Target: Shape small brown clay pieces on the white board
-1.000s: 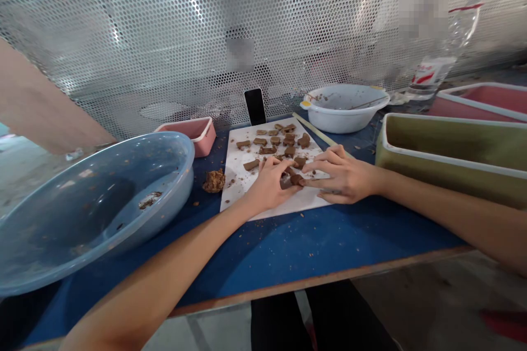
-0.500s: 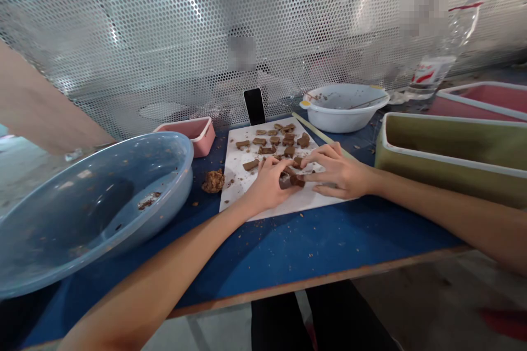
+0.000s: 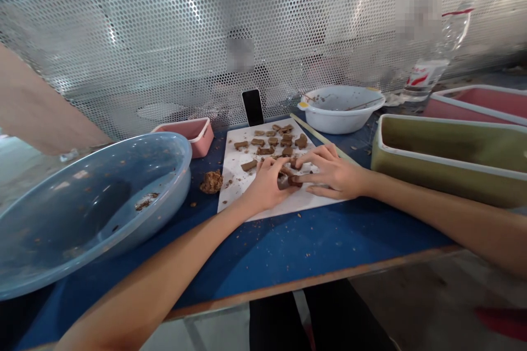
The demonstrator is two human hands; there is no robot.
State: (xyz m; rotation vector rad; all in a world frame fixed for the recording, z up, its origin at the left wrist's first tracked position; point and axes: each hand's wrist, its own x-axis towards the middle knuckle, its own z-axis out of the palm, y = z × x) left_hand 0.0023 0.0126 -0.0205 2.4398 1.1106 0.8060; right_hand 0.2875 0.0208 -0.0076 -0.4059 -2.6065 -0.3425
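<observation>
Both my hands rest on a white board (image 3: 263,203) that lies on a blue table. My left hand (image 3: 265,184) and my right hand (image 3: 331,173) meet fingertip to fingertip over a small brown dough piece (image 3: 293,180), pinching and pressing it between them. Several more brown cut pieces (image 3: 274,141) lie in rows on the far half of the board. A brown lump of dough (image 3: 211,181) sits on the table just left of the board.
A large blue basin (image 3: 94,203) stands at the left, a small pink tray (image 3: 189,132) behind it. A black phone (image 3: 252,107) leans on the perforated metal screen. A white bowl (image 3: 341,108), a wooden stick (image 3: 317,134), a green trough (image 3: 448,153) and a pink trough (image 3: 486,101) stand at the right.
My hands have drawn slightly closer together around the dough piece. The view has shifted a little; nothing else has moved.
</observation>
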